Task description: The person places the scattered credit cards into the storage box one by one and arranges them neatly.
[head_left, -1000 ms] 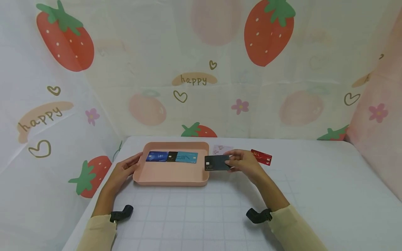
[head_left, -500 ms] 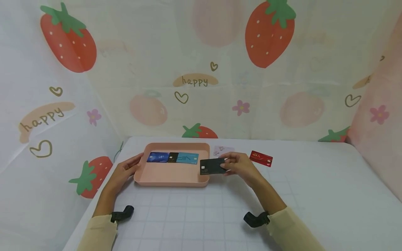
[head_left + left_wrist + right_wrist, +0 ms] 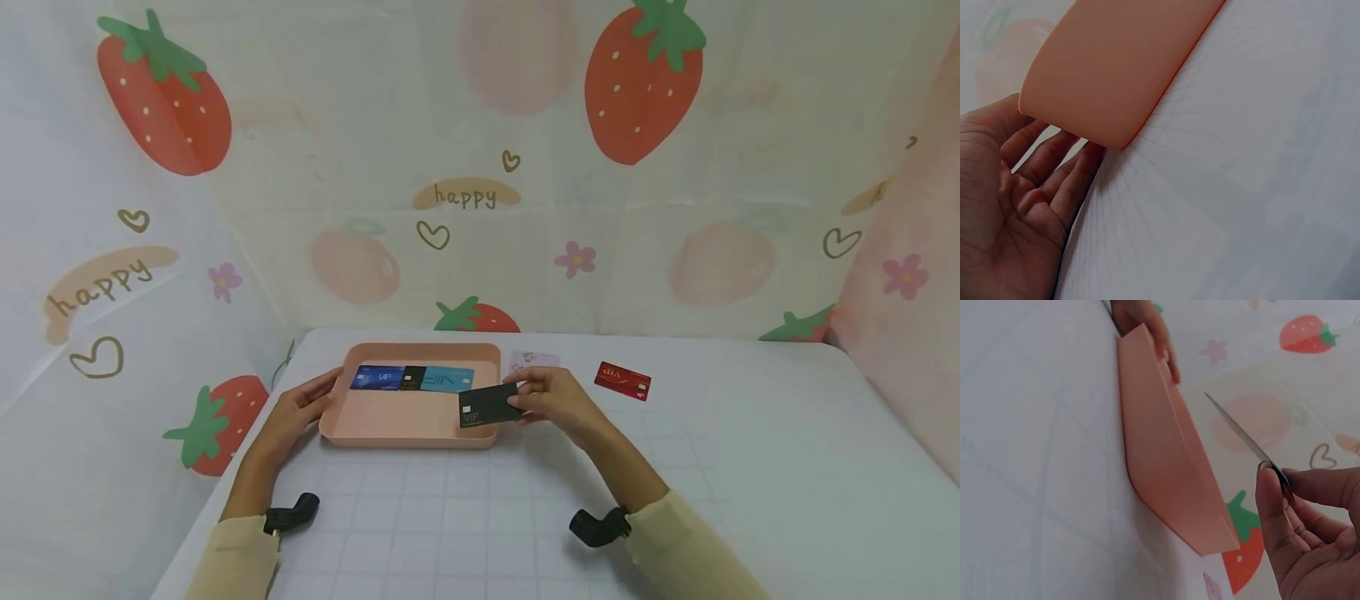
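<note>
My right hand [image 3: 547, 396] pinches a black VIP card [image 3: 487, 406] by its right end, thumb on one side and fingers on the other. The card overlaps the tray's right front part in the head view. From the right wrist, the card [image 3: 1241, 432] appears nearly edge-on, above the tray rim. My left hand [image 3: 300, 407] rests against the left end of the pink tray [image 3: 405, 429], its fingers extended along the wall. In the tray, a blue VIP card [image 3: 378, 377], a small black card part [image 3: 412, 377] and a light blue card [image 3: 447, 379] lie in a row.
A red VIP card [image 3: 622, 381] lies on the white table right of the tray. Behind my right hand is a pale flowered card [image 3: 532, 359], partly covered. A strawberry-print curtain [image 3: 465, 250] walls off the back and sides.
My right hand has carried the black card left and slightly toward me, from the tray's right edge to over its right front part. My left hand stays at the tray's left end.
</note>
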A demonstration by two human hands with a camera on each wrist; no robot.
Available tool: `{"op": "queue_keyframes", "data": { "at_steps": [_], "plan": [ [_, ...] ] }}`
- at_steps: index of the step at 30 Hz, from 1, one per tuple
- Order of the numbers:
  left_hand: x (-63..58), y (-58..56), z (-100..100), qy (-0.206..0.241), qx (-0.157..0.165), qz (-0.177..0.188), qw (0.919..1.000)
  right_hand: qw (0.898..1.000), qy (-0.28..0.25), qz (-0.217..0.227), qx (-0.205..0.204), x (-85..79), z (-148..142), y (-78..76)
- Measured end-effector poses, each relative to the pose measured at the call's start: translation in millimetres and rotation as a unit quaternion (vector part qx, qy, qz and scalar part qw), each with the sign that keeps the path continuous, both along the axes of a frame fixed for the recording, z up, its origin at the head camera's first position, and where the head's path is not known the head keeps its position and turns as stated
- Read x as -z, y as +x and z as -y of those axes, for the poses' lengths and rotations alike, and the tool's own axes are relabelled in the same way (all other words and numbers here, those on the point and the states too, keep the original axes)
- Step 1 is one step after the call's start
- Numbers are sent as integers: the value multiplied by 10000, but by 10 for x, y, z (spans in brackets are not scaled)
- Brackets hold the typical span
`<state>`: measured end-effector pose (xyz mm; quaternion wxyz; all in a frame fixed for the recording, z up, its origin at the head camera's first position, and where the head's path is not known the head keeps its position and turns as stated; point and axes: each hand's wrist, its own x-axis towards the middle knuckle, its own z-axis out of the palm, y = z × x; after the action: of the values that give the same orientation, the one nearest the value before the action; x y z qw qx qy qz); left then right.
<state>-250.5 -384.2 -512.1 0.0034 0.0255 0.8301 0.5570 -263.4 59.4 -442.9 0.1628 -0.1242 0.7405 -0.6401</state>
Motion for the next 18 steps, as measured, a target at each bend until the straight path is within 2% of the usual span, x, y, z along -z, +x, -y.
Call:
{"op": "queue_keyframes", "data": {
  "at_steps": [10, 18],
  "plan": [
    [2, -12, 3, 42, -2, 29, 10000, 9999, 62, 97, -61, -109, 177, 24],
    [-3, -6, 0, 49, -6, 23, 10000, 9999, 65, 94, -27, -132, 335, 29]
  ]
}}
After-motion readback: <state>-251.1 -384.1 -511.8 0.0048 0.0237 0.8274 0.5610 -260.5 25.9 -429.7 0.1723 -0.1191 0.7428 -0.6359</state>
